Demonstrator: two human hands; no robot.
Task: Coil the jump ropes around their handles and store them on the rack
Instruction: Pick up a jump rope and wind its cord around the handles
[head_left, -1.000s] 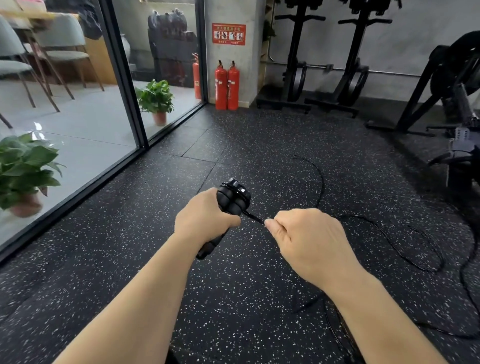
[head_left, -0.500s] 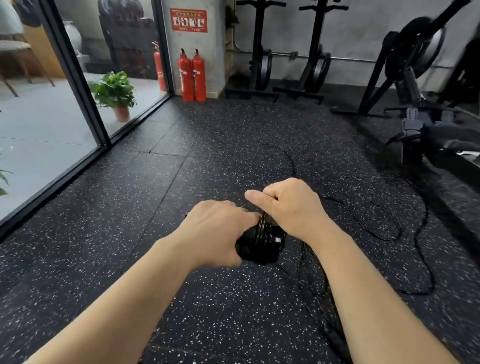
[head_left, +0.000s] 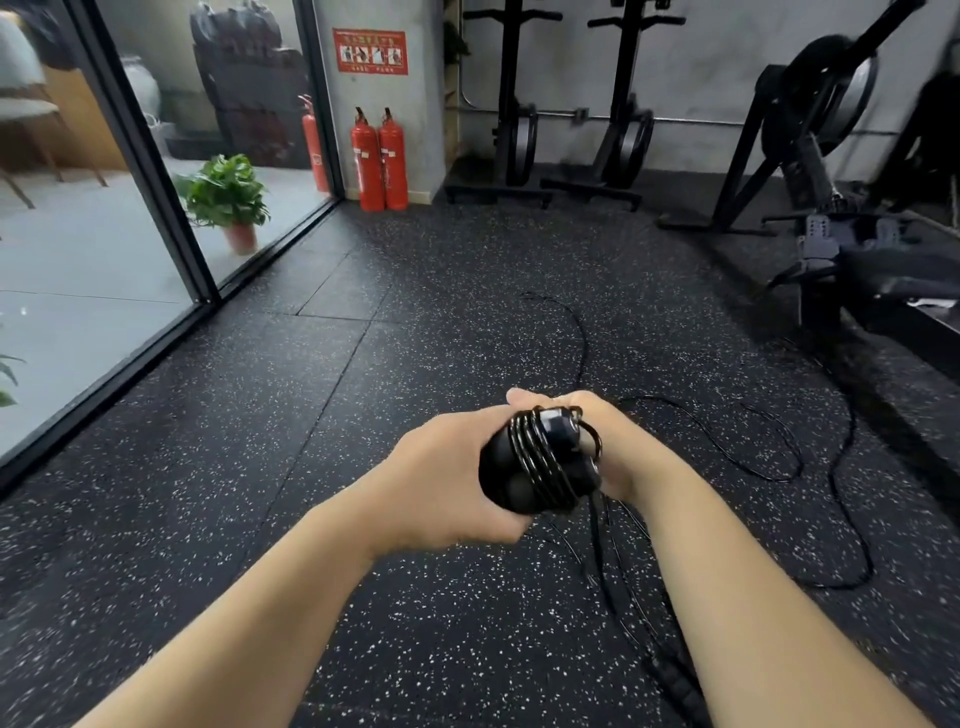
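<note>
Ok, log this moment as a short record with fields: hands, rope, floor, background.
left hand: left hand grips the black jump rope handles
right hand: right hand pinches the thin black rope at the handles
rope: several turns wound, the rest loose
floor: black speckled rubber floor
background: two red fire extinguishers

- A red sign (head_left: 370, 51) with small pictures hangs on the wall; its text is too small to read.
- The fire extinguishers (head_left: 379, 158) carry labels, also unreadable.
</note>
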